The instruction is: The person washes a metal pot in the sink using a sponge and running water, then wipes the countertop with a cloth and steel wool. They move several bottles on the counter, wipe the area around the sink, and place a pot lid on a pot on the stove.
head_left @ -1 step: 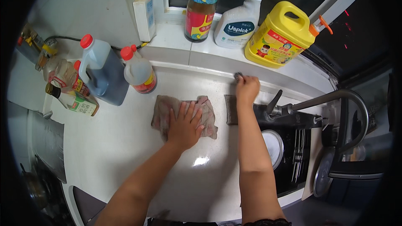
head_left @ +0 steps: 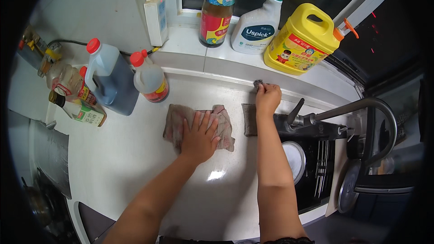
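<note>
My left hand lies flat with fingers spread on a crumpled grey-brown cloth, which rests on the white countertop. Farther right, by the ledge under the window, my right hand is closed in a pinch. From its fingertips pokes a small dark grey scrubber, like a wad of steel wool, close against the ledge's foot. Just left of my right wrist is a flat grey-brown pad, its right part hidden by my forearm.
On the ledge stand a sauce bottle, a spray bottle and a yellow jug. Several bottles, including a large dark-filled jug, stand at left. A black sink with a faucet and a white plate is at right.
</note>
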A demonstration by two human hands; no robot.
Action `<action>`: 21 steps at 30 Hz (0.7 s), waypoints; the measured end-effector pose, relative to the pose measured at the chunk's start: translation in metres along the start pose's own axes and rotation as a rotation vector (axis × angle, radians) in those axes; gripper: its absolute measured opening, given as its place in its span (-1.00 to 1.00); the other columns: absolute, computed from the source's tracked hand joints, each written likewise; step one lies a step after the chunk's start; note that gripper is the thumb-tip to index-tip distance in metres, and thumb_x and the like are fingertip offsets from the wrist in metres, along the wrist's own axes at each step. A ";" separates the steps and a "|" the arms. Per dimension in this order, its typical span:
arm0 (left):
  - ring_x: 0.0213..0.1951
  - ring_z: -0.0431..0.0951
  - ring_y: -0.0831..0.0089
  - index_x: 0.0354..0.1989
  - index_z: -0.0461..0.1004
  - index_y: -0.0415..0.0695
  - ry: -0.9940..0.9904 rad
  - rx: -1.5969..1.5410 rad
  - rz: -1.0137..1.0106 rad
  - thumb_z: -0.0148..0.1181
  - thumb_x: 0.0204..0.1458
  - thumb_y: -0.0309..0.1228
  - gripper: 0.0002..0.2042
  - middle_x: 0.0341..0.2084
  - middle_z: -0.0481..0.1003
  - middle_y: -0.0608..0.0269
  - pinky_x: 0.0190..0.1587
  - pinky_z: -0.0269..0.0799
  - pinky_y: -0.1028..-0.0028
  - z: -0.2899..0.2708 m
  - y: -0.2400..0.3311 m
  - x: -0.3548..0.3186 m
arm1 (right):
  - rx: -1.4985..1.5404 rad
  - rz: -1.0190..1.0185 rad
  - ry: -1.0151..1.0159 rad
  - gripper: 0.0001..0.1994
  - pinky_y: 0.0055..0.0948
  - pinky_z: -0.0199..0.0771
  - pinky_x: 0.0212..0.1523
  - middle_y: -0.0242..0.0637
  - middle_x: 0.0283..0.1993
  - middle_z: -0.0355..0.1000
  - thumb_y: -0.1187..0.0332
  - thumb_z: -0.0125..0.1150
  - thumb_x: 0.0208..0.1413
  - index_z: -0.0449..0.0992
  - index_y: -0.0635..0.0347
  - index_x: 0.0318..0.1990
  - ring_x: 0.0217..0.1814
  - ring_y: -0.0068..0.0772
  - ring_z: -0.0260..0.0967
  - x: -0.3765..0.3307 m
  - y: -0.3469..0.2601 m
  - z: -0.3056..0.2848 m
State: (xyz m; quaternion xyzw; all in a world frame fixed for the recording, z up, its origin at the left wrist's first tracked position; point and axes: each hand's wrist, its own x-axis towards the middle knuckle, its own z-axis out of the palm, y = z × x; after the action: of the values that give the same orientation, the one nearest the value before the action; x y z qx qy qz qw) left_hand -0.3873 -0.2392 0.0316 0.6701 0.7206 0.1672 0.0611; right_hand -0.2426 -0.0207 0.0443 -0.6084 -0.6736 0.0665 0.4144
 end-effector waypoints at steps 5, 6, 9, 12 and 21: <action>0.37 -0.05 -0.01 0.27 0.25 0.01 -0.014 0.009 -0.005 0.03 0.10 -0.11 -0.46 0.35 0.06 0.07 0.25 -0.20 -0.32 0.003 0.003 -0.002 | 0.121 -0.242 -0.067 -0.90 -0.18 0.40 -0.12 -0.08 -0.36 0.43 0.46 0.33 -0.14 0.57 0.31 -0.53 -0.24 -0.01 0.35 -0.033 -0.070 0.029; 0.38 -0.05 -0.01 0.27 0.25 0.02 -0.009 0.014 -0.004 0.03 0.10 -0.11 -0.46 0.35 0.06 0.08 0.25 -0.20 -0.32 0.001 0.002 -0.001 | 0.125 -0.205 -0.084 -0.91 -0.19 0.40 -0.10 -0.09 -0.37 0.43 0.45 0.33 -0.14 0.58 0.30 -0.51 -0.23 -0.02 0.36 -0.032 -0.073 0.029; 0.38 -0.05 -0.01 0.27 0.26 0.02 -0.012 0.019 -0.009 0.02 0.10 -0.11 -0.46 0.35 0.07 0.09 0.26 -0.21 -0.31 0.000 -0.001 -0.004 | 0.044 -0.097 -0.022 -0.91 -0.17 0.39 -0.10 -0.08 -0.37 0.44 0.46 0.34 -0.14 0.60 0.29 -0.48 -0.22 -0.03 0.37 -0.014 -0.022 0.022; 0.38 -0.07 0.00 0.28 0.24 0.04 -0.022 0.009 -0.017 0.02 0.10 -0.09 -0.45 0.35 0.06 0.10 0.28 -0.25 -0.29 0.000 0.000 -0.003 | -0.004 -0.034 0.102 -0.96 -0.15 0.37 -0.13 -0.04 -0.37 0.44 0.52 0.30 -0.14 0.60 0.30 -0.48 -0.23 0.01 0.36 -0.007 -0.007 0.008; 0.41 -0.14 0.05 0.33 0.15 -0.03 -0.180 0.073 -0.023 0.02 0.06 -0.11 -0.37 0.37 0.02 0.14 0.29 -0.28 -0.29 -0.007 0.000 0.000 | 0.160 -0.218 -0.128 -0.87 -0.09 0.34 -0.15 -0.04 -0.46 0.40 0.43 0.25 -0.13 0.53 0.31 -0.59 -0.27 -0.01 0.33 -0.061 -0.142 0.082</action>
State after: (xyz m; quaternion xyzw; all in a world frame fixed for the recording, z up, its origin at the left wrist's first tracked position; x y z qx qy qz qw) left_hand -0.3895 -0.2400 0.0381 0.6760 0.7253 0.0794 0.1030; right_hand -0.4089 -0.0750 0.0463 -0.4912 -0.7532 0.1134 0.4225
